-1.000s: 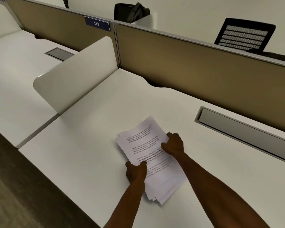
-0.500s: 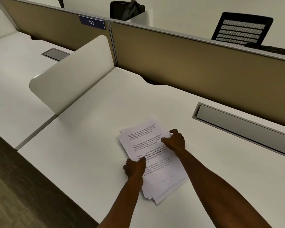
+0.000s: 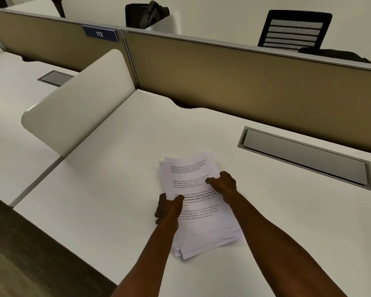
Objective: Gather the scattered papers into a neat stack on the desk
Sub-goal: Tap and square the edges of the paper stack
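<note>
A pile of printed white papers (image 3: pixel 198 219) lies on the white desk (image 3: pixel 107 189), near its front middle. The sheets overlap closely, but their near edges are uneven and fan out a little at the bottom left. My left hand (image 3: pixel 168 209) grips the pile's left edge, thumb on top of the sheets. My right hand (image 3: pixel 223 184) grips the right edge further up, thumb on the top page. Printed text paragraphs show on the top sheet.
A tan partition (image 3: pixel 244 82) runs along the desk's back, with a blue "112" tag (image 3: pixel 100 34). A white curved side divider (image 3: pixel 77 106) stands at the left. A grey cable tray lid (image 3: pixel 304 158) is set in the desk at right. A black chair (image 3: pixel 293 31) stands beyond.
The pile has turned slightly so it lies more upright in view, and the sheets sit closer together. Both hands stayed on its edges and shifted a little with it.
</note>
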